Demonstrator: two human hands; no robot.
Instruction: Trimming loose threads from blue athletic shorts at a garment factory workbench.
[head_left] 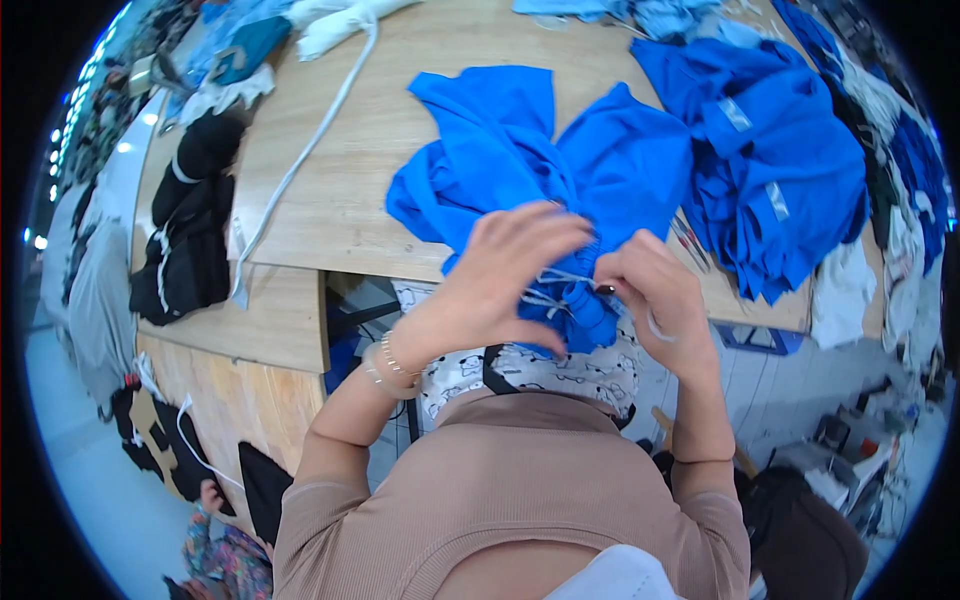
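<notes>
Currently both hands are pinching the white cord [556, 285] at the blue garment [520, 170] hem, frame centre: left hand [510, 275] gripping narrow, right hand [650, 285] closing on the cord end.

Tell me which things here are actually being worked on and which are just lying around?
In hand:
- blue garment, bunched at the table edge
- thin white cord at its hem, pinched by left hand and right hand

Lying about:
- pile of blue garments
- black garments
- long white cord across the wooden table
- white cloth
</notes>
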